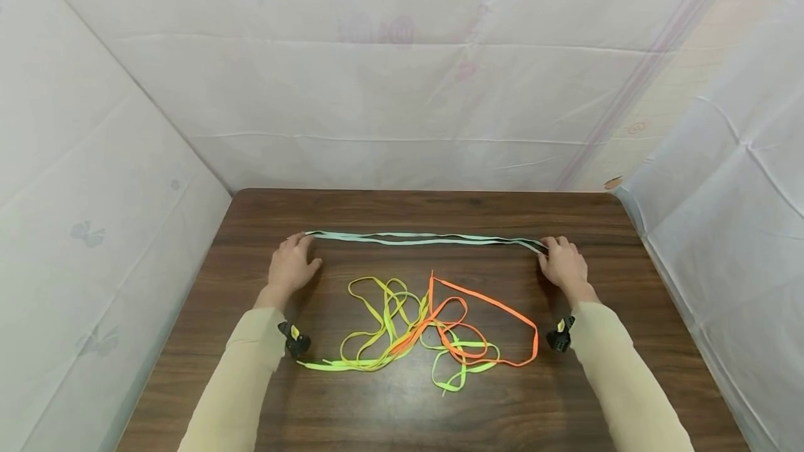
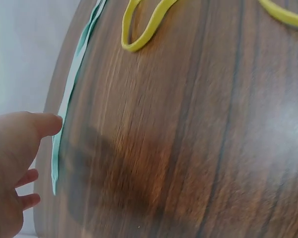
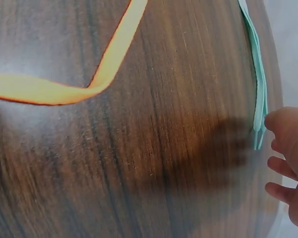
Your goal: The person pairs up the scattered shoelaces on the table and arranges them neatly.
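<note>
A mint-green shoelace [image 1: 433, 238] lies doubled in long, nearly parallel strands across the far part of the table. At its left end is my left hand [image 1: 291, 267], thumb spread away and fingertips by the lace. In the left wrist view, the lace's end [image 2: 55, 173] lies loose past the thumb [image 2: 50, 124]. My right hand [image 1: 564, 265] is at the other end, its fingers loosely bent. The right wrist view shows that thumb [image 3: 275, 120] right beside the lace [image 3: 260, 94], whose tips lie free; whether it touches is unclear.
Nearer me, a yellow shoelace [image 1: 383, 326], an orange shoelace [image 1: 502, 307] and a yellow-green shoelace [image 1: 449, 386] lie looped and tangled on the brown wooden table [image 1: 377, 417]. Pale sheeting [image 1: 402, 103] surrounds the table's back and sides.
</note>
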A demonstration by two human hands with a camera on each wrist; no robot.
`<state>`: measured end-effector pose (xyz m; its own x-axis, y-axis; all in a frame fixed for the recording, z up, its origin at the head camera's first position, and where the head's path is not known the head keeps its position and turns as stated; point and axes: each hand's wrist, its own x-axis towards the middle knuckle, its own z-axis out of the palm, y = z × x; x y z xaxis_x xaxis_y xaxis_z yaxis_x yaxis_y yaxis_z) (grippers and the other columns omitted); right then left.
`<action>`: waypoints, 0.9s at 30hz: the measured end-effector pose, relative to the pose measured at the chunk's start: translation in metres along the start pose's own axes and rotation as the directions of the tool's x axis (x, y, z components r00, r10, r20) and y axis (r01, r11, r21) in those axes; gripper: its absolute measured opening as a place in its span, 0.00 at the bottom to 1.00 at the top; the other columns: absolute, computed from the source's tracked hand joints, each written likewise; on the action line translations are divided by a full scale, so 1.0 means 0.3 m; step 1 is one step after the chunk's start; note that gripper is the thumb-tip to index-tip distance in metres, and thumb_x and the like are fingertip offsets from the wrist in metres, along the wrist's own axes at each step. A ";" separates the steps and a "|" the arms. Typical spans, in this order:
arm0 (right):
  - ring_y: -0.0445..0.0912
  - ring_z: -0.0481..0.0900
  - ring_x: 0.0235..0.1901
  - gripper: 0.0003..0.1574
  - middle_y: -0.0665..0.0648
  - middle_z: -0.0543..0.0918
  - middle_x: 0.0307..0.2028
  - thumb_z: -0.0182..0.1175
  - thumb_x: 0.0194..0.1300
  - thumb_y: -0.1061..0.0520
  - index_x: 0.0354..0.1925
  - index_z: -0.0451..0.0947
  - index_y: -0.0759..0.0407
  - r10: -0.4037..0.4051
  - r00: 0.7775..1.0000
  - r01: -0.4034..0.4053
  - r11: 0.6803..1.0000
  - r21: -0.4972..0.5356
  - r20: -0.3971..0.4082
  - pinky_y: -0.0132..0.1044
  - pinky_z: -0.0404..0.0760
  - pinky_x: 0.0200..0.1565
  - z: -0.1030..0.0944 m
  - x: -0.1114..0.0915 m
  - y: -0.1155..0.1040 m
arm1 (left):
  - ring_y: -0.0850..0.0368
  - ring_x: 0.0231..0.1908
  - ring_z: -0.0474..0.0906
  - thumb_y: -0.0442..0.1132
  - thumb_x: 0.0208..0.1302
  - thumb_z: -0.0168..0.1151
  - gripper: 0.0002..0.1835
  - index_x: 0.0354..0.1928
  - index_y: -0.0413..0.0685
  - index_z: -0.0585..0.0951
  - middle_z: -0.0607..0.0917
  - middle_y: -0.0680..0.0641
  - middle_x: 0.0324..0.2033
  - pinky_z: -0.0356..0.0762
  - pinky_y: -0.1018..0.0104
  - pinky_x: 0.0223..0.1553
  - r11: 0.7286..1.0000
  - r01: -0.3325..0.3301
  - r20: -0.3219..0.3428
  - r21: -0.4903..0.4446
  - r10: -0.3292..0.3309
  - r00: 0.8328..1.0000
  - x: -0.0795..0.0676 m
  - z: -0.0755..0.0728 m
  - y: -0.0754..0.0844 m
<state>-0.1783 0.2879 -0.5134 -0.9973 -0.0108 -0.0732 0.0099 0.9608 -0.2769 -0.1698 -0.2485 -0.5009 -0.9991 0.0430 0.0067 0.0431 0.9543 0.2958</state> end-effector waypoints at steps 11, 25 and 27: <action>0.69 0.64 0.55 0.29 0.72 0.65 0.59 0.53 0.65 0.54 0.62 0.64 0.62 -0.111 0.994 0.111 0.994 -0.007 -0.003 0.64 0.66 0.49 0.011 -0.057 -0.035 | 0.34 0.55 0.66 0.50 0.56 0.63 0.34 0.62 0.42 0.67 0.70 0.35 0.57 0.64 0.39 0.52 0.999 -0.029 -0.029 -0.027 0.028 0.999 -0.063 0.034 0.070; 0.65 0.66 0.57 0.32 0.67 0.67 0.59 0.59 0.61 0.52 0.62 0.66 0.58 -0.277 0.959 0.274 0.960 -0.055 -0.062 0.62 0.70 0.47 0.021 -0.092 -0.117 | 0.41 0.46 0.74 0.54 0.52 0.65 0.30 0.53 0.42 0.76 0.77 0.39 0.47 0.72 0.47 0.45 0.998 -0.066 -0.009 0.002 0.066 0.998 -0.128 0.096 0.158; 0.64 0.67 0.56 0.32 0.67 0.68 0.59 0.60 0.60 0.52 0.61 0.66 0.58 -0.299 0.951 0.295 0.954 -0.058 -0.074 0.61 0.70 0.47 0.019 -0.099 -0.135 | 0.43 0.43 0.75 0.55 0.52 0.65 0.28 0.50 0.42 0.77 0.77 0.40 0.44 0.73 0.48 0.42 0.998 -0.061 -0.003 0.015 0.061 0.998 -0.136 0.104 0.166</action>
<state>-0.1488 0.2476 -0.5055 -0.9571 -0.2772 0.0845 -0.2894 0.9292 -0.2298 -0.1267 -0.1936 -0.5162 -0.9945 0.1006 0.0277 0.1044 0.9542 0.2804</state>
